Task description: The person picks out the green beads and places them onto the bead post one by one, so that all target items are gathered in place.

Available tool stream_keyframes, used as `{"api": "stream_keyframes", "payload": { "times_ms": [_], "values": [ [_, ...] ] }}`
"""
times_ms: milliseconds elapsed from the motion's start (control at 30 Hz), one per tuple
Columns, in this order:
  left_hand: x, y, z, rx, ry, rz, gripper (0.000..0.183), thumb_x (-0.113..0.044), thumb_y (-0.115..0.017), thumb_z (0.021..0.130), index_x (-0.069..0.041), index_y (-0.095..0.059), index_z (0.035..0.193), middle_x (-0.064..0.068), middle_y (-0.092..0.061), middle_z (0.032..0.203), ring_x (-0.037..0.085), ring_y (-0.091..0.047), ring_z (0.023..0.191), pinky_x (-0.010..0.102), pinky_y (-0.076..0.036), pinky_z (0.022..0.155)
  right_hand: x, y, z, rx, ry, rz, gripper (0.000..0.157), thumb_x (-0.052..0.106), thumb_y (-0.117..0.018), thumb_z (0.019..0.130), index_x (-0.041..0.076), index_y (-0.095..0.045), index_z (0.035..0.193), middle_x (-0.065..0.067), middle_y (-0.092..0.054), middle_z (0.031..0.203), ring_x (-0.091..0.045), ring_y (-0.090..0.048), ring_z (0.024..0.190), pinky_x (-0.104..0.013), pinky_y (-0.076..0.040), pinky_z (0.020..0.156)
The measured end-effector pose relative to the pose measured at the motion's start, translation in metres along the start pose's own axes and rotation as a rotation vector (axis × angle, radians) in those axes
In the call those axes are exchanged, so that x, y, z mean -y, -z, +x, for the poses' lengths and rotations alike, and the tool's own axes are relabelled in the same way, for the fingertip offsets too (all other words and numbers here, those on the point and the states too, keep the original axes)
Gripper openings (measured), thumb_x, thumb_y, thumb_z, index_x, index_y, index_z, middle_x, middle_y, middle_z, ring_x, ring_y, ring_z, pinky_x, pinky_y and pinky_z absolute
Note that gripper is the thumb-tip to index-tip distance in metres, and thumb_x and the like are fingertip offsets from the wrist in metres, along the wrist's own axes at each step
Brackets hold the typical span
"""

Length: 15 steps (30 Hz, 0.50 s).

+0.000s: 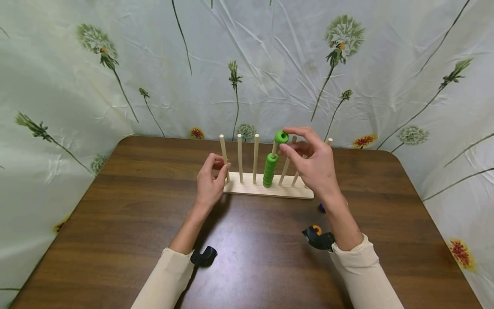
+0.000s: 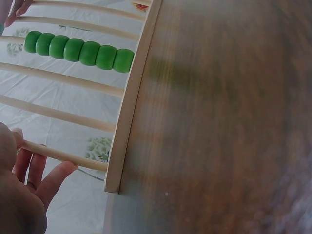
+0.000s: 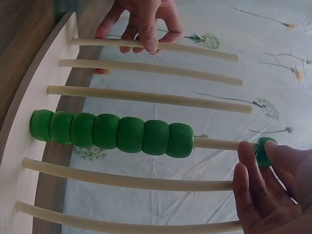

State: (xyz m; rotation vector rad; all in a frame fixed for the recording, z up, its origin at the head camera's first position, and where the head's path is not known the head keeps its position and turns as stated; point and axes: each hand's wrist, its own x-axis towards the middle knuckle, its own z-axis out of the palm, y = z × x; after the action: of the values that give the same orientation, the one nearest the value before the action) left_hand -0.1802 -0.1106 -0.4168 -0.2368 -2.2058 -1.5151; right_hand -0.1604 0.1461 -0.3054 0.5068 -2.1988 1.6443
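A wooden rack with several upright pegs stands on the table. One middle peg carries a stack of several green beads, which the right wrist view also shows as a green row. My right hand pinches one more green bead between thumb and fingers at the top of that peg, above the stack. Whether the peg's tip is inside this bead's hole is hard to tell. At the rack's left end, my left hand grips the outermost peg with thumb and fingers.
Partly behind the right forearm lies a blue bead on the brown table. An orange ring-like thing shows beside the right wrist's black camera mount. A flower-printed sheet hangs behind the table.
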Motion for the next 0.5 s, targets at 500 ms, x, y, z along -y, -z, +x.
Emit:
{"api": "stream_keyframes", "payload": {
  "times_ms": [500],
  "values": [
    [0.0013, 0.0, -0.0004, -0.006, -0.006, 0.005, 0.015, -0.012, -0.071, 0.098, -0.002, -0.062, 0.103, 0.017, -0.07, 0.095, 0.027, -0.068, 0.09, 0.025, -0.052, 0.058, 0.0, -0.0027, 0.001, -0.01, 0.013, -0.05, 0.037, 0.007, -0.077, 0.094, 0.012, -0.071, 0.13, -0.005, -0.068, 0.11, -0.003, -0.07, 0.074, -0.018, -0.054, 0.071]
  ]
}}
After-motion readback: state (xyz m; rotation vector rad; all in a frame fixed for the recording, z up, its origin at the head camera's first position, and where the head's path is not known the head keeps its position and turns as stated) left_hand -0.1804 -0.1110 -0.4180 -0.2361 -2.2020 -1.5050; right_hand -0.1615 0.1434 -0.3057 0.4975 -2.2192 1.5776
